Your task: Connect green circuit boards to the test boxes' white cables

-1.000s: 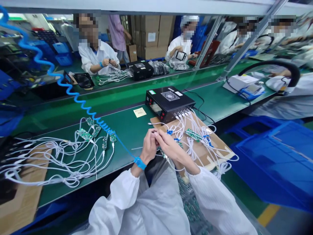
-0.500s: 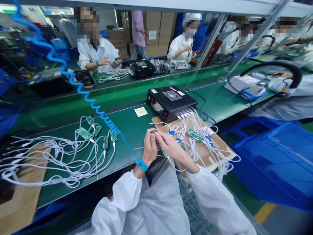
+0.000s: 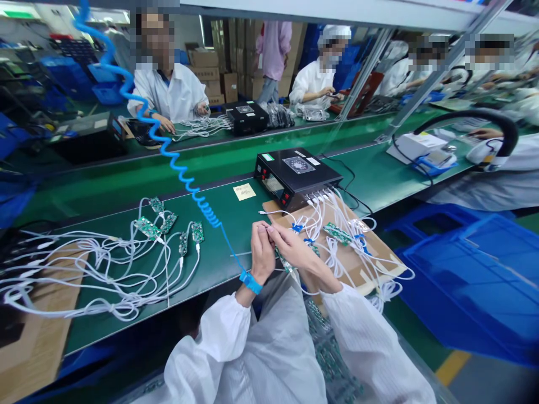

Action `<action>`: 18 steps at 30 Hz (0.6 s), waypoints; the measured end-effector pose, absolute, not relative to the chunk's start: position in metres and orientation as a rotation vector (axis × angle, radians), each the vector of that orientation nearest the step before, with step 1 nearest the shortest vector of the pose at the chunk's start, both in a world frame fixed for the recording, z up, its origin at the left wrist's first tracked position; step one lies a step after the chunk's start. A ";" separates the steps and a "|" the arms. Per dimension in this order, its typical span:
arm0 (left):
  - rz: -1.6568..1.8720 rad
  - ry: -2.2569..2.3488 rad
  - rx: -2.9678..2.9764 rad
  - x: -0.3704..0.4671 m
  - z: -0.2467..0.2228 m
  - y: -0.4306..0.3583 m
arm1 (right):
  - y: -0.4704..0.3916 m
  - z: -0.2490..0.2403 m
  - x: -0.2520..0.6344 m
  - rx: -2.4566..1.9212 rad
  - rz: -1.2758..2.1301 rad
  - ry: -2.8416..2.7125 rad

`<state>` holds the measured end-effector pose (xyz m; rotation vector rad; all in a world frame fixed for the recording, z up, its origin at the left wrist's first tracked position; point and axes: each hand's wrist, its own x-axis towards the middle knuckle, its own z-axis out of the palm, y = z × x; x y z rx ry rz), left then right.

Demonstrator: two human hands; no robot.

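My left hand (image 3: 261, 253), with a blue wrist strap (image 3: 251, 282) round its wrist, meets my right hand (image 3: 293, 247) above the bench's front edge. Thumbs and fingers of both hands are pinched together at the tips. What lies between them is too small and hidden to make out. Just under my right hand a narrow green circuit board (image 3: 283, 260) shows partly, a white plug at its lower end. To the right, a cardboard sheet (image 3: 384, 259) carries white cables and another circuit board (image 3: 337, 233) with blue connectors nearby.
A black test box (image 3: 297, 174) with white cables plugged in stands behind my hands. A yellow note (image 3: 245, 192) lies left of it. Several wired circuit boards (image 3: 148, 228) lie at left. A coiled blue cord (image 3: 185, 177) crosses to my wrist. Blue crates (image 3: 475, 280) stand right; co-workers sit opposite.
My left wrist has shifted slightly right and the blue cord has swung right with it. My fingers stay pinched together. Opposite, a co-worker's hand has lowered towards the cables.
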<state>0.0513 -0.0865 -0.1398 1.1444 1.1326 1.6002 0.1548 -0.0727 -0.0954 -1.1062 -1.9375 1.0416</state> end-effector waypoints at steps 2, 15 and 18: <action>1.574 1.105 1.110 0.052 -0.144 -0.087 | -0.072 -0.095 0.156 -1.086 1.133 -1.899; 1.693 0.957 0.674 0.039 -0.136 -0.061 | -0.095 -0.093 0.160 -1.187 0.904 -1.903; 1.648 0.857 0.603 0.040 -0.125 -0.063 | -0.108 -0.102 0.153 -1.518 0.455 -2.049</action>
